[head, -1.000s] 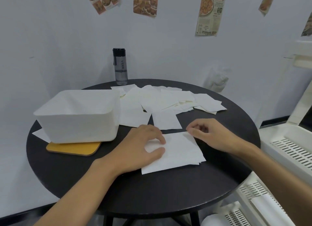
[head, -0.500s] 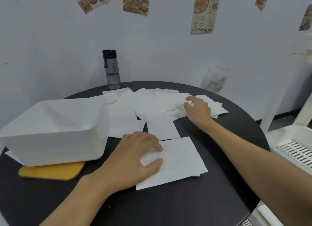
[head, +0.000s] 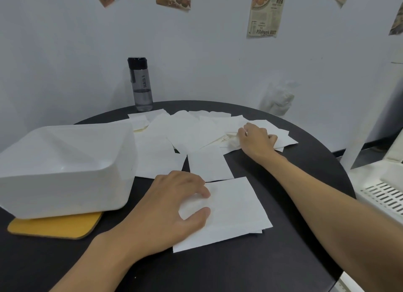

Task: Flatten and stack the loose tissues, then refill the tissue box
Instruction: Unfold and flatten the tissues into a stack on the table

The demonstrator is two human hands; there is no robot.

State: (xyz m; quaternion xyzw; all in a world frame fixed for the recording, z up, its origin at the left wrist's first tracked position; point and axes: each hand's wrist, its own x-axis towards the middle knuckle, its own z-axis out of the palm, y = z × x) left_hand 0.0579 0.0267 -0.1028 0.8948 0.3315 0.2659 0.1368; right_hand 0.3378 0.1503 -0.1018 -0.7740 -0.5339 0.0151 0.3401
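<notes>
A flat stack of white tissues [head: 235, 211] lies on the black round table [head: 261, 267] near me. My left hand [head: 172, 206] rests on the stack's left side, fingers spread and pressing down. Several loose tissues [head: 187, 132] lie scattered across the far half of the table. My right hand [head: 256, 137] reaches into the right part of that scatter, fingers closed on a crumpled tissue [head: 232, 139]. The white tissue box [head: 65, 167] stands at the left, upside down on its yellow lid [head: 54, 226].
A dark water bottle [head: 141, 84] stands at the table's far edge by the wall. A white slatted rack [head: 383, 191] is to the right of the table. Paper clippings hang on the wall.
My right hand left the near stack, reached to the far right tissues and closed on a crumpled one. My left hand stayed on the stack. The view shifted closer and leftward.
</notes>
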